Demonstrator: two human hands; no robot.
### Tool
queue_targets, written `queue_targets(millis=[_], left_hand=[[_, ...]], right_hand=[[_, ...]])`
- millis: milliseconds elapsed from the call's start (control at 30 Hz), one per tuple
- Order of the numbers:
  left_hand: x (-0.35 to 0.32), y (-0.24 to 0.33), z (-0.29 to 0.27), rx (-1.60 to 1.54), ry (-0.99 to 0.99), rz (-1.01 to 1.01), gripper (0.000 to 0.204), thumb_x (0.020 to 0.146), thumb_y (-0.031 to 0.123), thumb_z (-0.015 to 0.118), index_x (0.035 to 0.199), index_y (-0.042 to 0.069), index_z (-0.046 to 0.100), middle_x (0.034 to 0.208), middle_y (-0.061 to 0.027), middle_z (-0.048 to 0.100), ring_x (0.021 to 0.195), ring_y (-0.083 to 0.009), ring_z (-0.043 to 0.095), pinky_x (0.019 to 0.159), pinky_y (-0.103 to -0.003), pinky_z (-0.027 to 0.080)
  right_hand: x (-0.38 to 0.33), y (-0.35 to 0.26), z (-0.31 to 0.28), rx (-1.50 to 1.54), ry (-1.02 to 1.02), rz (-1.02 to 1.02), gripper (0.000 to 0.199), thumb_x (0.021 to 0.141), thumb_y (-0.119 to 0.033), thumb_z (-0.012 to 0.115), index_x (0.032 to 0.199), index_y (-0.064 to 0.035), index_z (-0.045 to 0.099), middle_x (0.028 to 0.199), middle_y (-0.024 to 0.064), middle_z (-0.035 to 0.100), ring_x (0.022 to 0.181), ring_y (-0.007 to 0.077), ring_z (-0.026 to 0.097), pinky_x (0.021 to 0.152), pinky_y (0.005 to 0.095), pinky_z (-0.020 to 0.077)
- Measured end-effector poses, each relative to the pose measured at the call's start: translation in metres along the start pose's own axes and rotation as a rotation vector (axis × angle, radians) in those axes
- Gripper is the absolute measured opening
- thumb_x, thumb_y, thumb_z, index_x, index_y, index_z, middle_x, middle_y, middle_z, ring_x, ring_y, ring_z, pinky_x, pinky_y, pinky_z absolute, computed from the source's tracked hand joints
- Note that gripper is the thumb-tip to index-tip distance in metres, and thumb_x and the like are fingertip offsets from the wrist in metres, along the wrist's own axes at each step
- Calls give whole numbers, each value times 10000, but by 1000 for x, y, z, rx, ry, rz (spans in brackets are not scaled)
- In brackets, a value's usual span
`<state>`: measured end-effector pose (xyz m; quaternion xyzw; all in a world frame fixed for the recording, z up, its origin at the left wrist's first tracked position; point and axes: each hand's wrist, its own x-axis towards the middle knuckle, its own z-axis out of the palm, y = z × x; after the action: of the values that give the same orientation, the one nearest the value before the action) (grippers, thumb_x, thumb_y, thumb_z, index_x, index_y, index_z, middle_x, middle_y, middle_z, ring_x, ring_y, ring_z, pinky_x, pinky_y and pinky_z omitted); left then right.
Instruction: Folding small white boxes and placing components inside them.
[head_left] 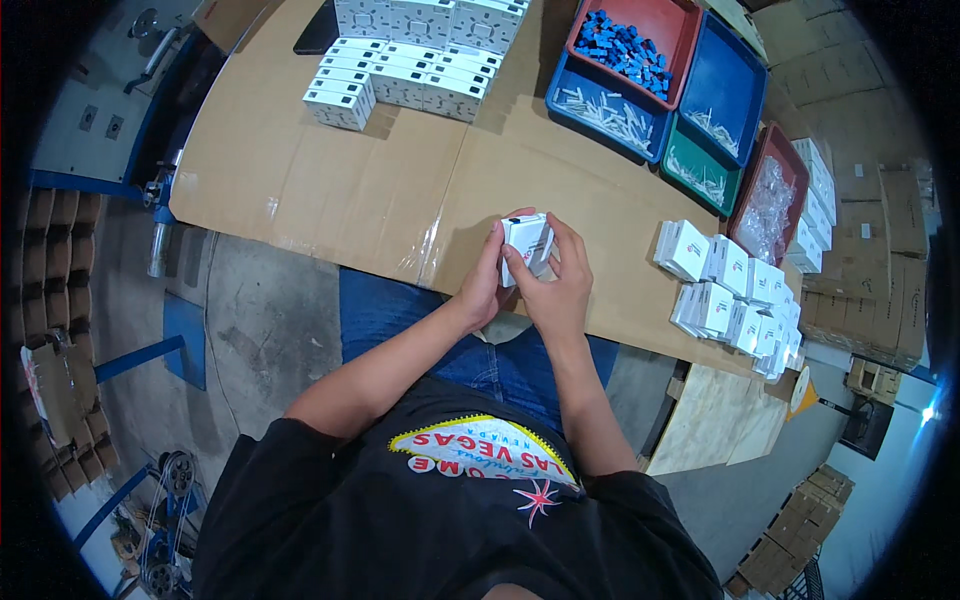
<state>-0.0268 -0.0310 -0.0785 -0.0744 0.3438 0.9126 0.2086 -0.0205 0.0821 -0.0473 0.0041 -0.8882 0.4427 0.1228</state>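
Note:
Between both hands I hold a small white box point(527, 243) with printing on its face and a dark mark on its top edge. My left hand point(487, 275) is closed along its left side. My right hand point(558, 283) grips the right side, its thumb lying across the front face. The box is held tilted above the near part of the cardboard-covered table point(400, 225). Whether the box is fully closed, I cannot tell.
Stacked white boxes point(400, 85) stand at the far left. Far right are a red tray point(690, 30) of blue pieces, blue trays point(575, 115) and a green tray point(690, 195) with white sticks, and a dark red tray point(745, 235) of clear plastic. Flat white packs point(715, 305) lie at right.

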Motion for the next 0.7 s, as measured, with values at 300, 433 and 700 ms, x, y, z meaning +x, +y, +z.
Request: queue_targets(millis=[300, 433, 700], left_hand=[[3, 0, -9, 1, -57, -16, 601, 1091, 544, 340, 1540, 146, 381, 1401, -55, 544, 1282, -193, 542, 1091, -352, 432], [-2, -8, -29, 101, -118, -20, 605, 1065, 373, 518, 1576, 127, 306, 1440, -62, 506, 1315, -189, 514, 1116, -359, 410], [-8, 21, -20, 359, -336, -74, 735, 953, 22, 640, 1587, 77, 271, 1437, -55, 500, 1344, -151, 462, 1124, -336, 390]], right_hand=[[0, 9, 1, 26, 12, 7, 674, 782, -254, 894, 1328, 11, 600, 1263, 196, 619, 1124, 351, 659, 911, 415, 558], [1, 1, -2, 131, 11, 136, 677, 780, -238, 897, 1350, -22, 601, 1295, 151, 614, 1167, 304, 654, 894, 423, 592], [2, 5, -11, 248, -6, 228, 660, 801, -207, 883, 1371, -42, 594, 1318, 134, 607, 1201, 300, 636, 926, 441, 597]])
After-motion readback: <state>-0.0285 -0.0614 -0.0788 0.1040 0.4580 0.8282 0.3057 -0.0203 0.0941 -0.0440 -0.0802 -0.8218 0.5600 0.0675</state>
